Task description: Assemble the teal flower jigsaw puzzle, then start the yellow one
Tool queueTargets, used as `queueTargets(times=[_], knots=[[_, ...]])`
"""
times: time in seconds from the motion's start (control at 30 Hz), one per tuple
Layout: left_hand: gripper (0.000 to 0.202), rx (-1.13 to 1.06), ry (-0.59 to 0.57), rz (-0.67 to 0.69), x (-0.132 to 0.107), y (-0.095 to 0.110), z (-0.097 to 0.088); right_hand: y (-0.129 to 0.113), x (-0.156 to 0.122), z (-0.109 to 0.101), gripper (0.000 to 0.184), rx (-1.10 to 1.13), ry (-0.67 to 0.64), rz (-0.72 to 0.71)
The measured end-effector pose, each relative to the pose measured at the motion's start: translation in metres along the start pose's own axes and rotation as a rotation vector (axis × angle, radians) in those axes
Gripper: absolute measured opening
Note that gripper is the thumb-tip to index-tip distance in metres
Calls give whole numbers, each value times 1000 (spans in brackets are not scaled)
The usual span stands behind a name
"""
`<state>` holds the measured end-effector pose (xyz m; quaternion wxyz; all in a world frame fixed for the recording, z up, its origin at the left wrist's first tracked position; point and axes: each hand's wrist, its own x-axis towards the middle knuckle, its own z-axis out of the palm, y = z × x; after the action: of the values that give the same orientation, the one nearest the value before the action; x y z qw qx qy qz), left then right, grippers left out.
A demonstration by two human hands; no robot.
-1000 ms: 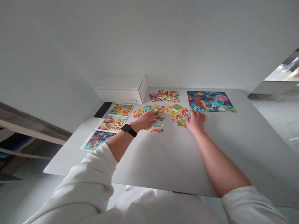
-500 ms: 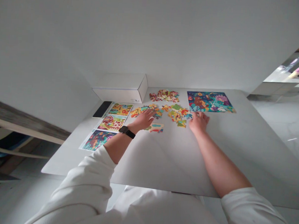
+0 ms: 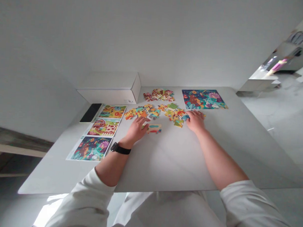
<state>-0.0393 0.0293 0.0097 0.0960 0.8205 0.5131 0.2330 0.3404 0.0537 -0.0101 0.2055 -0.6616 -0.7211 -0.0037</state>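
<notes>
My left hand (image 3: pixel 137 129), with a black watch (image 3: pixel 120 148) on its wrist, lies palm down with fingers apart at the left end of a small joined strip of puzzle pieces (image 3: pixel 155 128). Its thumb touches or nearly touches that strip. Just beyond the fingertips are loose yellow and orange puzzle pieces (image 3: pixel 131 114). My right hand (image 3: pixel 196 121) rests palm down, fingers loosely bent, at the right edge of another group of loose puzzle pieces (image 3: pixel 173 111). A bit of a piece shows beside its knuckles; what lies under the palm is hidden.
A finished dark-blue puzzle (image 3: pixel 203 99) lies at the back right. Red and white pieces (image 3: pixel 159 94) are heaped at the back. On the left are a picture sheet (image 3: pixel 103 127) with three pictures, a black phone (image 3: pixel 91 113) and a white box (image 3: pixel 108 95) by the wall.
The view has turned slightly right. My left hand has drawn back from the loose pieces toward me, beside the joined strip. My right hand stays at the right-hand group, now flatter over it.
</notes>
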Motion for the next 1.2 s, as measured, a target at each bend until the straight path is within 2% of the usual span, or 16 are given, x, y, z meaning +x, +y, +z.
queueTargets(times=[0.3, 0.47, 0.7, 0.8, 0.9, 1.03, 1.2], knots=[[38, -54, -4, 23, -4, -4, 0, 6, 0, -12, 40, -192, -60, 141], [40, -84, 5, 45, -6, -1, 1, 11, 4, -10, 34, -168, -86, 162], [41, -92, 3, 40, -5, -1, 3, 16, 3, -9, 19, -45, -44, 154], [43, -85, 11, 44, -5, -1, 3, 16, 6, -15, 18, 91, -33, 172], [42, -74, 15, 39, -5, -2, 2, 17, 10, -27, 18, 322, -48, 224], [41, -82, 21, 32, -5, -1, 1, 15, 10, -44, 31, 660, -93, 240], [35, -164, 64, 52, -5, 6, 0, -13, 4, -53, 46, 976, -105, 248]])
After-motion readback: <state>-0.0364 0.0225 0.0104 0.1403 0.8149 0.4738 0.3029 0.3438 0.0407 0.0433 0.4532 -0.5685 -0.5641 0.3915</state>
